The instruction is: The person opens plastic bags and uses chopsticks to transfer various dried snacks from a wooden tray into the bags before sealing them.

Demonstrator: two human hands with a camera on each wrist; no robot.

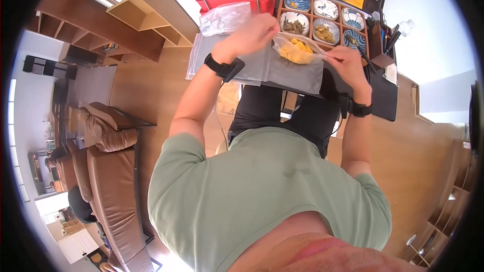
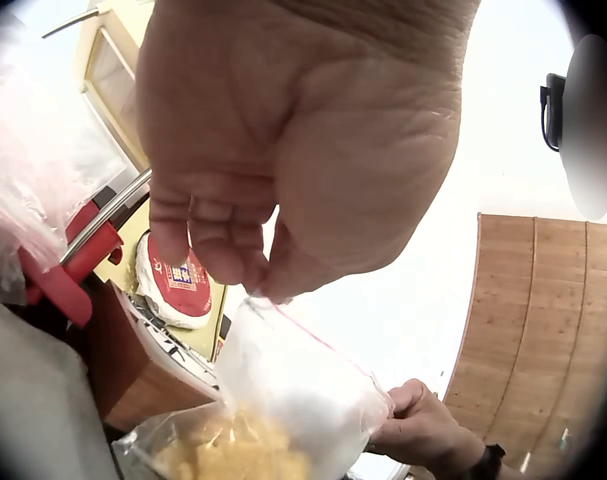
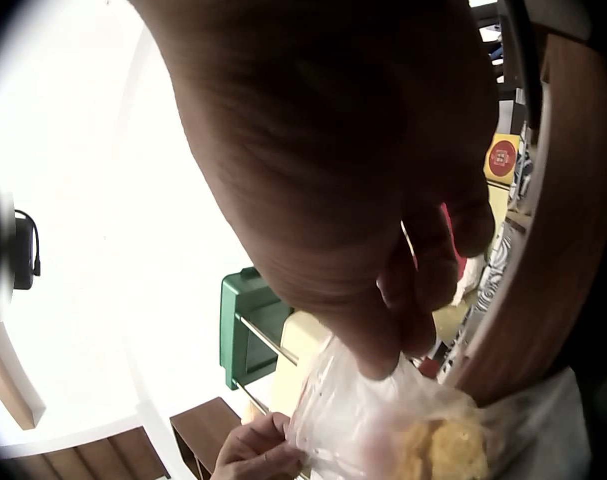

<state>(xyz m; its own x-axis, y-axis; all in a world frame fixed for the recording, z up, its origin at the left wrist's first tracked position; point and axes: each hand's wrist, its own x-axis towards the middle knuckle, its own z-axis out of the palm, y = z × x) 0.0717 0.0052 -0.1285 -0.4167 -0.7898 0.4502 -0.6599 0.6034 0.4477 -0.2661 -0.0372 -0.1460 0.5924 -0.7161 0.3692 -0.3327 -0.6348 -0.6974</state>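
Observation:
A clear zip bag [image 1: 296,54] with yellow pieces [image 1: 298,46] in its lower part hangs between both hands, over the front edge of the table. My left hand [image 1: 254,35] pinches one top corner between thumb and fingers. At the opposite corner, my right hand [image 1: 348,65] pinches the bag's edge. The left wrist view shows a red line along the stretched top of the bag [image 2: 294,370]. From the right wrist, the yellow pieces [image 3: 449,450] sit low in the cloudy plastic, and the left hand [image 3: 259,450] is at the far corner.
Just beyond the bag stands a wooden compartment tray [image 1: 308,31] with several small patterned bowls of dried bits. Flat empty bags [image 1: 295,74] lie along the front edge. A red bin [image 1: 267,2] with crumpled plastic stands behind left; a pen holder [image 1: 380,53] stands right.

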